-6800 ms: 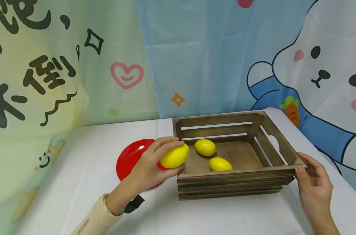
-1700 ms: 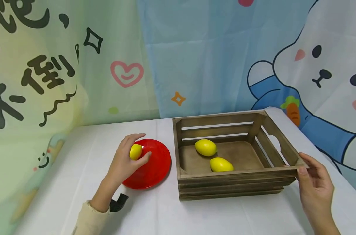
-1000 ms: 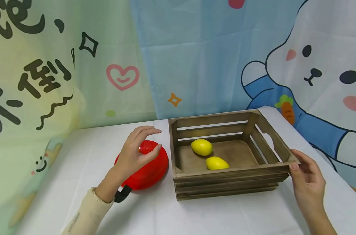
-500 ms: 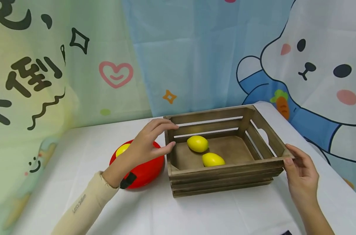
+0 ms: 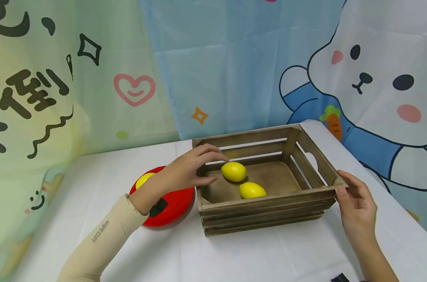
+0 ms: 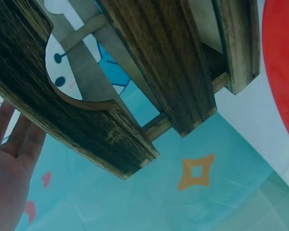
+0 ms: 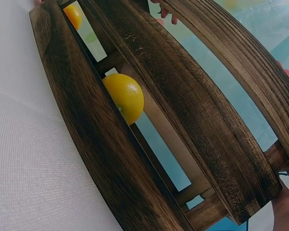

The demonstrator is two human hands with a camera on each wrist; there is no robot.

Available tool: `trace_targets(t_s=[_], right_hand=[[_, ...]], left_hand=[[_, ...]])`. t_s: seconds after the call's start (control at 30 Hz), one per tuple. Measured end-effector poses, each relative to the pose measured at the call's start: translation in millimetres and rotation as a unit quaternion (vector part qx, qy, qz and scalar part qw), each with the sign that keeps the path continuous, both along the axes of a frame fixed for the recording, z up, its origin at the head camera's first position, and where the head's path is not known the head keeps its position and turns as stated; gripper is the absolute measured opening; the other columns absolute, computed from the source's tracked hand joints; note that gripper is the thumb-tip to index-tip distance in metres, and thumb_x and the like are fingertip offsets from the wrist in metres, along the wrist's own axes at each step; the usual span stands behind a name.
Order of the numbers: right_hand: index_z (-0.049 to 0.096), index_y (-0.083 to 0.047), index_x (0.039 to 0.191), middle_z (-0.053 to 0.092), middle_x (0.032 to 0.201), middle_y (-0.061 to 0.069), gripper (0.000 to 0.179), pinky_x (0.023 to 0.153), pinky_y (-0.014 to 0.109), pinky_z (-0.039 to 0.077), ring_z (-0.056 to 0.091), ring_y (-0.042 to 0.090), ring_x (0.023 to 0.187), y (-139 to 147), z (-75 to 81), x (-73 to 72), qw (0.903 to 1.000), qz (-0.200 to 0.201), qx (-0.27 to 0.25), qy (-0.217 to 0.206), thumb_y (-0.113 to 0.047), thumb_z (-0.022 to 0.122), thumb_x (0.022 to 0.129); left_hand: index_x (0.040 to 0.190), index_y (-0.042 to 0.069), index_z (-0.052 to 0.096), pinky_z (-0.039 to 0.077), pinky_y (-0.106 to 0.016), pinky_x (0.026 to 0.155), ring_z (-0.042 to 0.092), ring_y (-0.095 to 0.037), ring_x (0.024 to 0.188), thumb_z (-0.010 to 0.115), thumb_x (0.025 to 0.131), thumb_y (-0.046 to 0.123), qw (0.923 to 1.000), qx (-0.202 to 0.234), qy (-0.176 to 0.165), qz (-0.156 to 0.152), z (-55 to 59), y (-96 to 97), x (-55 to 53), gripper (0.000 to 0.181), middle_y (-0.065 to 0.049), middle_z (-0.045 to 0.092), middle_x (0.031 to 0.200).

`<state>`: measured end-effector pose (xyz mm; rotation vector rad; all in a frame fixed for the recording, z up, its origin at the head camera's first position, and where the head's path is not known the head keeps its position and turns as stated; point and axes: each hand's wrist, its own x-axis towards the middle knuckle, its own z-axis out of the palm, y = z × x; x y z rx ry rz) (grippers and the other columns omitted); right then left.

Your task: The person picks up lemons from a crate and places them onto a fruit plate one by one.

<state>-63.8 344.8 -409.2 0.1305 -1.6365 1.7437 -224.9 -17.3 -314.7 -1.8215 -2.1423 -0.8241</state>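
My left hand (image 5: 196,166) reaches over the left wall of a brown wooden crate (image 5: 263,209), thumb and fingers apart with nothing between them. Its fingertips are close to one yellow lemon (image 5: 234,172) in the crate. A second lemon (image 5: 252,190) lies nearer the front wall inside. On the red plate (image 5: 180,205) left of the crate is another lemon (image 5: 143,180), partly hidden by my left forearm. My right hand (image 5: 358,207) grips the crate's front right corner, thumb in front. The right wrist view shows a lemon (image 7: 125,98) between the slats.
White cloth (image 5: 248,254) covers the table. Behind it hangs a printed curtain (image 5: 213,70) with a bear and a heart. A black piece (image 5: 158,207) sits under my left wrist, and another dark piece (image 5: 339,278) shows at the bottom edge.
Earlier my left hand held a lemon beside the crate; that lemon now lies on the plate. The empty hand has moved right, into the crate. My right hand keeps its grip.
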Motion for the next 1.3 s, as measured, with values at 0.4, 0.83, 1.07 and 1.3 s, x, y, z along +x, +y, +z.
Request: trace_targets(t_s=[0.4, 0.83, 1.07, 1.3], right_hand=[[0.052, 0.006, 0.134, 0.058, 0.121, 0.003, 0.040, 0.075, 0.009, 0.047, 0.051, 0.008, 0.092, 1.0, -0.8, 1.4, 1.0000, -0.001, 0.004, -0.009, 0.012, 0.049, 0.094], [0.051, 0.008, 0.134, 0.058, 0.122, 0.004, 0.040, 0.079, 0.010, 0.047, 0.052, 0.007, 0.095, 0.1, 0.9, 2.5, 0.9999, 0.005, 0.011, 0.000, 0.012, 0.049, 0.094], [0.051, 0.007, 0.134, 0.059, 0.122, 0.003, 0.040, 0.082, 0.010, 0.047, 0.054, 0.008, 0.098, 0.0, -0.2, 3.0, 0.9999, 0.000, 0.012, 0.001, 0.013, 0.049, 0.094], [0.052, 0.006, 0.134, 0.058, 0.125, 0.004, 0.041, 0.087, 0.010, 0.046, 0.054, 0.009, 0.104, 0.7, 1.1, 2.7, 0.9998, 0.001, 0.021, -0.001, 0.013, 0.048, 0.094]], left_hand=[[0.132, 0.011, 0.055, 0.041, -0.022, 0.104, 0.048, -0.014, 0.123, 0.074, 0.087, 0.015, 0.9867, -0.123, -0.102, -0.029, 1.6, 30.0, -16.1, 0.049, -0.003, 0.052, 0.132], [0.137, 0.009, 0.052, 0.041, -0.033, 0.106, 0.047, -0.017, 0.125, 0.074, 0.087, 0.014, 0.9648, -0.188, -0.182, -0.021, 0.2, 48.0, -36.7, 0.056, -0.004, 0.051, 0.133], [0.138, 0.012, 0.051, 0.040, -0.033, 0.106, 0.047, -0.015, 0.123, 0.074, 0.087, 0.015, 0.9575, -0.233, -0.169, -0.017, 0.1, 59.0, -40.3, 0.056, -0.004, 0.050, 0.134], [0.139, 0.011, 0.050, 0.041, -0.035, 0.106, 0.047, -0.016, 0.124, 0.073, 0.088, 0.016, 0.9513, -0.251, -0.179, -0.014, -2.8, 66.4, -46.5, 0.056, -0.004, 0.049, 0.134]])
